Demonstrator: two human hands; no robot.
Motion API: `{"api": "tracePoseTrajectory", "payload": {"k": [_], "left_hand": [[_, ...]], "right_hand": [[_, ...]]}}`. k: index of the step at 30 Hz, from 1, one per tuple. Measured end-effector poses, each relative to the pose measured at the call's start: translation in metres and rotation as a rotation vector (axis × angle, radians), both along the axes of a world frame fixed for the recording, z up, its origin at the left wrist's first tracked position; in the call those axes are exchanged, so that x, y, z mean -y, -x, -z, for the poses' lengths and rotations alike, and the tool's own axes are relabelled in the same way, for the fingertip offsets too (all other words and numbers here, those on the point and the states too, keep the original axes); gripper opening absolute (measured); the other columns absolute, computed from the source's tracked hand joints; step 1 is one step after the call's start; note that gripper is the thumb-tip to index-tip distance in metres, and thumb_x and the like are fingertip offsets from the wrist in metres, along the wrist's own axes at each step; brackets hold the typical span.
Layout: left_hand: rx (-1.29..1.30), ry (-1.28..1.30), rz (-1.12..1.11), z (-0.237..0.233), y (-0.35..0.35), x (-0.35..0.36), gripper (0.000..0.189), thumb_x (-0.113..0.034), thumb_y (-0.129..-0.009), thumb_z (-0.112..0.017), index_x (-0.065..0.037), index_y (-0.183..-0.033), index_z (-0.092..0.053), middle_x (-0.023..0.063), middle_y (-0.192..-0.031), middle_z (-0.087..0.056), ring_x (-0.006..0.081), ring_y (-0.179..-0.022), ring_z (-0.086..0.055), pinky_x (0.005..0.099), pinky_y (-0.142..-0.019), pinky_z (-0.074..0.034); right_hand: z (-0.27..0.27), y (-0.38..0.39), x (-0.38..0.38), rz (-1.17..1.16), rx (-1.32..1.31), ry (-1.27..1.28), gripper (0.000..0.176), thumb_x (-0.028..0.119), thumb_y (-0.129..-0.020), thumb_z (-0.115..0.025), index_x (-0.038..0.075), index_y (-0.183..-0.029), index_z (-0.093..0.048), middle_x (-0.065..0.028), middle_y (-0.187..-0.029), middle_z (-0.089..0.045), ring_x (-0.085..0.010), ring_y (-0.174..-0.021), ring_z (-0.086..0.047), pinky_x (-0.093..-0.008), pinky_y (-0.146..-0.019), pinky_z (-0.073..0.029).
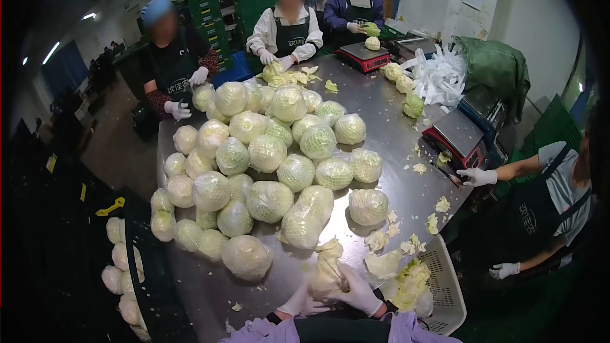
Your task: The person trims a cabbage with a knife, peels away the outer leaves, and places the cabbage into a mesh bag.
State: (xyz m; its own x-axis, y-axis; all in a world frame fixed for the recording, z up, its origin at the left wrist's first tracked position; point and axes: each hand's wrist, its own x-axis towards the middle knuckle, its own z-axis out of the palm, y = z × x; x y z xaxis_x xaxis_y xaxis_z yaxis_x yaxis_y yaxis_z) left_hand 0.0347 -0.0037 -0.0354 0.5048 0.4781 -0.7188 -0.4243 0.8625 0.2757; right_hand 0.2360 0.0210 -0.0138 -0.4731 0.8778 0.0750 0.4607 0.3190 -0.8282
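Note:
At the near edge of the metal table [406, 187] I hold a pale cabbage [325, 279] between both gloved hands. My left hand [304, 302] wraps its lower left side. My right hand [357, 291] grips its right side, thumb on top. A loose leaf [329, 251] stands up from the cabbage's far side. Just beyond lie a netted cabbage [246, 258] at left, an elongated netted bundle [307, 217] in the middle and a wrapped cabbage [368, 207] at right. Torn leaves [383, 264] lie right of my right hand.
A big pile of wrapped cabbages [267, 154] covers the table's left half. A white basket [452, 298] with leaf scraps stands at my right. Red scales [363, 58] [454, 140] sit farther off. Several aproned co-workers [291, 25] stand around the table. A dark crate [155, 267] is at left.

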Motion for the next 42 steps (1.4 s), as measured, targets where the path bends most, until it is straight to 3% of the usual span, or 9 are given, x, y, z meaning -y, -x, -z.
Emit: {"api": "tracePoseTrajectory", "payload": {"k": [2,4,5,7,10,12,15,23,42], "left_hand": [[-0.209,-0.062,0.217,-0.004,0.015,0.003,0.071,-0.059,-0.094,-0.040,-0.010,-0.145,-0.028,0.0148,-0.139,-0.043,0.0287,-0.121,-0.051,0.0406,-0.097,-0.047],[-0.719,-0.963,0.014,0.036,0.012,0.009,0.081,-0.034,-0.092,-0.062,-0.003,-0.149,-0.014,0.0182,-0.143,-0.035,0.0263,-0.127,-0.044,0.0399,-0.101,-0.042],[-0.503,-0.858,-0.053,-0.001,0.008,0.001,0.098,-0.012,-0.083,-0.072,0.002,-0.149,-0.002,0.0211,-0.148,-0.025,0.0253,-0.133,-0.036,0.0379,-0.106,-0.037],[-0.915,-1.194,0.102,-0.002,0.003,-0.008,0.109,-0.020,-0.074,-0.081,0.005,-0.148,-0.004,0.0225,-0.148,-0.025,0.0277,-0.138,-0.026,0.0392,-0.111,-0.029],[-0.682,-1.075,0.062,0.000,-0.017,-0.014,0.113,-0.027,-0.069,-0.085,0.008,-0.146,-0.010,0.0247,-0.147,-0.025,0.0309,-0.138,-0.025,0.0412,-0.112,-0.025],[-0.898,-1.109,0.139,-0.003,-0.024,-0.015,0.113,-0.032,-0.066,-0.085,0.008,-0.144,-0.015,0.0272,-0.146,-0.025,0.0357,-0.138,-0.026,0.0422,-0.113,-0.025],[-1.019,-1.169,0.126,-0.009,-0.035,-0.013,0.109,-0.033,-0.067,-0.084,0.012,-0.141,-0.019,0.0289,-0.139,-0.029,0.0396,-0.131,-0.032,0.0422,-0.110,-0.029],[-1.033,-1.198,0.191,0.003,-0.029,-0.019,0.112,-0.033,-0.065,-0.085,0.011,-0.142,-0.016,0.0309,-0.141,-0.026,0.0418,-0.134,-0.028,0.0443,-0.111,-0.027],[-1.120,-1.057,0.352,-0.018,-0.037,-0.037,0.107,-0.038,-0.068,-0.080,0.013,-0.139,-0.018,0.0340,-0.136,-0.032,0.0435,-0.129,-0.034,0.0434,-0.108,-0.031]], "right_hand": [[0.001,-0.001,-0.008,0.021,0.071,0.040,0.088,0.042,-0.073,-0.077,-0.003,-0.138,-0.038,-0.0248,-0.137,-0.044,-0.0369,-0.127,-0.044,-0.0392,-0.104,-0.038],[-0.004,-0.005,-0.017,0.041,0.141,0.052,0.086,0.044,-0.071,-0.078,0.000,-0.136,-0.043,-0.0232,-0.134,-0.048,-0.0360,-0.125,-0.047,-0.0388,-0.102,-0.040],[0.003,-0.008,-0.018,0.046,0.121,0.016,0.086,0.046,-0.071,-0.078,0.000,-0.136,-0.044,-0.0234,-0.133,-0.049,-0.0355,-0.124,-0.049,-0.0386,-0.102,-0.040],[0.001,-0.011,-0.017,0.003,0.104,-0.019,0.083,0.044,-0.074,-0.076,0.002,-0.137,-0.043,-0.0220,-0.134,-0.049,-0.0352,-0.123,-0.049,-0.0383,-0.101,-0.041],[-0.007,-0.025,-0.020,-0.060,0.049,-0.054,0.070,0.040,-0.083,-0.069,0.002,-0.136,-0.044,-0.0217,-0.132,-0.052,-0.0354,-0.120,-0.052,-0.0384,-0.100,-0.042],[-0.015,-0.039,-0.020,0.128,-0.145,0.663,0.057,0.034,-0.092,-0.059,0.001,-0.136,-0.044,-0.0233,-0.128,-0.054,-0.0363,-0.117,-0.054,-0.0388,-0.098,-0.043],[-0.010,-0.033,-0.004,0.153,0.073,0.061,0.051,0.030,-0.096,-0.051,0.000,-0.137,-0.042,-0.0247,-0.125,-0.055,-0.0382,-0.114,-0.055,-0.0394,-0.095,-0.045],[-0.006,-0.014,0.021,0.179,0.219,-0.132,0.067,0.028,-0.093,-0.054,-0.002,-0.144,-0.024,-0.0264,-0.136,-0.043,-0.0385,-0.091,-0.064,-0.0414,-0.074,-0.053],[-0.005,-0.011,-0.011,0.263,0.245,-0.036,0.048,0.032,-0.093,-0.052,0.006,-0.133,-0.043,-0.0167,-0.111,-0.058,-0.0358,-0.097,-0.059,-0.0442,-0.076,-0.051]]}}
